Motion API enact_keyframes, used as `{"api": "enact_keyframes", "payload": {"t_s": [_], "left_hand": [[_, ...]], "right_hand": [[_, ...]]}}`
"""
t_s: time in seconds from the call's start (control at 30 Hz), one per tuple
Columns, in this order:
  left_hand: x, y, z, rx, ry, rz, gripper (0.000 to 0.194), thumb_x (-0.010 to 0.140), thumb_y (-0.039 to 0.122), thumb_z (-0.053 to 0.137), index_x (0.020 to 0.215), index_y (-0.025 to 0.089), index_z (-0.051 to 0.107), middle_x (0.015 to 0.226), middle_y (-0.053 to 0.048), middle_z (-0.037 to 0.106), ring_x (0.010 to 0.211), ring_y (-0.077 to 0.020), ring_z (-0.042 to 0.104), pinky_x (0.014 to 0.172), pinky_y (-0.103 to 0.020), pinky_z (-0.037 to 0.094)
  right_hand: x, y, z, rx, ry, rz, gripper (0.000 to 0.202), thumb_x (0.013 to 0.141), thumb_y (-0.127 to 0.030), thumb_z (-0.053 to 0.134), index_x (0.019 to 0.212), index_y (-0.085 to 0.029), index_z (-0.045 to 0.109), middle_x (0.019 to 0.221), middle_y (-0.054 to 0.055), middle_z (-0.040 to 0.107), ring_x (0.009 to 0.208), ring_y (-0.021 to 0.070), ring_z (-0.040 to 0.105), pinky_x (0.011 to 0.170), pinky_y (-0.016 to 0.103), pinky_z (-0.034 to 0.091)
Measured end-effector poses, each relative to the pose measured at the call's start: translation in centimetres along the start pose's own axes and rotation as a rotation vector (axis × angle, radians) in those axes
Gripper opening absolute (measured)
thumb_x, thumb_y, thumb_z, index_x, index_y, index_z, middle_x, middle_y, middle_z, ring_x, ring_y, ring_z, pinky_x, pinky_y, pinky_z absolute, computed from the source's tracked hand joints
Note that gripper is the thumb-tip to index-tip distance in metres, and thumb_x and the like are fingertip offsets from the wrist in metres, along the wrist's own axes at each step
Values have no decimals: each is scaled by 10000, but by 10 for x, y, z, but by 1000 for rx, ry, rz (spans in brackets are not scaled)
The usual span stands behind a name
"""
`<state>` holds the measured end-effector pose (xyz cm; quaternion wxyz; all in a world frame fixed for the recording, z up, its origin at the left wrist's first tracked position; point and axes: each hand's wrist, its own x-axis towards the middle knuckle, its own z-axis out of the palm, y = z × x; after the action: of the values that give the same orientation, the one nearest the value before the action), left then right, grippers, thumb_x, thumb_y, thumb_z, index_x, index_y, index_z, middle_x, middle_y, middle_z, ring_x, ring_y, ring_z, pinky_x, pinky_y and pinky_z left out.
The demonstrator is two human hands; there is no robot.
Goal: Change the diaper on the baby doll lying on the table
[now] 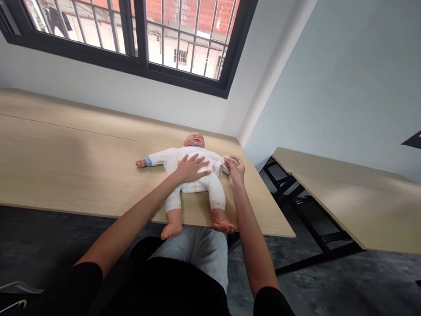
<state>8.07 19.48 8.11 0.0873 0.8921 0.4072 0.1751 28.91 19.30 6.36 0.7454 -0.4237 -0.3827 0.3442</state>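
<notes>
A baby doll (194, 140) in white clothes with blue trim lies on its back on the wooden table (82, 166), its feet over the front edge. My left hand (191, 168) rests flat on the doll's belly, fingers spread. Beside the doll's arm on the right side, my right hand (235, 169) pinches a piece of white cloth (218, 165) between thumb and fingers. Whether that cloth belongs to the doll's clothes, I cannot tell. The doll's other arm (161, 156) stretches out to the left.
Behind the table are a white wall and a barred window (187, 39). A second wooden table (348, 188) with black folding legs stands to the right, across a gap. My lap is below the near table edge.
</notes>
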Motion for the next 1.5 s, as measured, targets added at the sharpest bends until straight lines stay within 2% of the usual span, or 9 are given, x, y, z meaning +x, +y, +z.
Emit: {"api": "enact_keyframes", "payload": {"t_s": [0.23, 0.47, 0.57, 0.7, 0.8, 0.97, 1.23, 1.37, 1.5], "left_hand": [[18, 12, 2, 44, -37, -47, 758, 828, 715, 542, 1458, 300, 473, 1594, -83, 371, 1495, -368, 229, 1178, -643, 102], [19, 9, 6, -9, 5, -55, 678, 817, 644, 599, 1397, 302, 519, 1569, -78, 414, 1488, -342, 249, 1187, -626, 103], [17, 6, 7, -117, 73, -46, 612, 804, 559, 640, 1339, 277, 554, 1491, -89, 509, 1457, -336, 314, 1188, -611, 138], [16, -1, 7, -216, 134, -30, 466, 830, 481, 620, 1224, 233, 616, 1275, -86, 660, 1291, -324, 519, 1161, -585, 249], [18, -10, 9, -369, 204, 16, 348, 843, 397, 599, 1132, 213, 657, 1174, -68, 705, 1149, -282, 614, 1101, -494, 385], [19, -20, 12, -501, 261, 61, 314, 840, 270, 532, 1109, 190, 673, 1182, -82, 707, 1121, -252, 633, 1007, -405, 490], [18, -21, 12, -571, 276, 88, 326, 822, 209, 490, 1083, 190, 684, 1136, -78, 723, 1103, -241, 643, 992, -412, 505], [18, -25, 10, -614, 219, 154, 353, 781, 255, 570, 1113, 199, 678, 1177, -72, 715, 1124, -249, 637, 1025, -410, 484], [16, -27, 7, -628, 167, 191, 384, 767, 257, 572, 1138, 196, 654, 1226, -78, 693, 1173, -258, 616, 1070, -418, 452]], "right_hand": [[-20, -5, 19, -55, -266, -18, 411, 557, -379, 875, 714, -214, 533, 664, -35, 620, 655, 121, 621, 670, 246, 554], [-34, 1, 26, -181, -459, -54, 382, 613, -461, 852, 750, -211, 597, 793, 16, 690, 802, 181, 679, 807, 325, 577], [-36, 1, 27, -222, -515, -12, 417, 642, -509, 829, 855, -218, 619, 853, 38, 726, 859, 209, 703, 797, 339, 586], [-34, 0, 27, -225, -584, 21, 447, 744, -598, 727, 984, -235, 624, 930, 64, 752, 964, 240, 713, 839, 379, 583], [-27, 1, 25, -184, -542, 61, 428, 795, -620, 662, 976, -235, 614, 939, 65, 755, 922, 226, 721, 846, 380, 578], [-18, 1, 19, -128, -285, 32, 316, 779, -489, 698, 895, -212, 599, 867, 54, 742, 788, 175, 699, 770, 312, 568], [-32, -2, 22, -437, -611, -192, 240, 864, -452, 616, 946, -238, 688, 960, 46, 748, 976, 231, 688, 942, 389, 512], [-29, 2, 20, -553, -600, -307, 216, 877, -436, 613, 926, -250, 712, 1052, 45, 735, 1057, 250, 653, 995, 414, 479], [-30, 1, 19, -486, -599, -236, 226, 898, -438, 586, 964, -238, 667, 981, 45, 741, 970, 242, 692, 965, 407, 489]]}}
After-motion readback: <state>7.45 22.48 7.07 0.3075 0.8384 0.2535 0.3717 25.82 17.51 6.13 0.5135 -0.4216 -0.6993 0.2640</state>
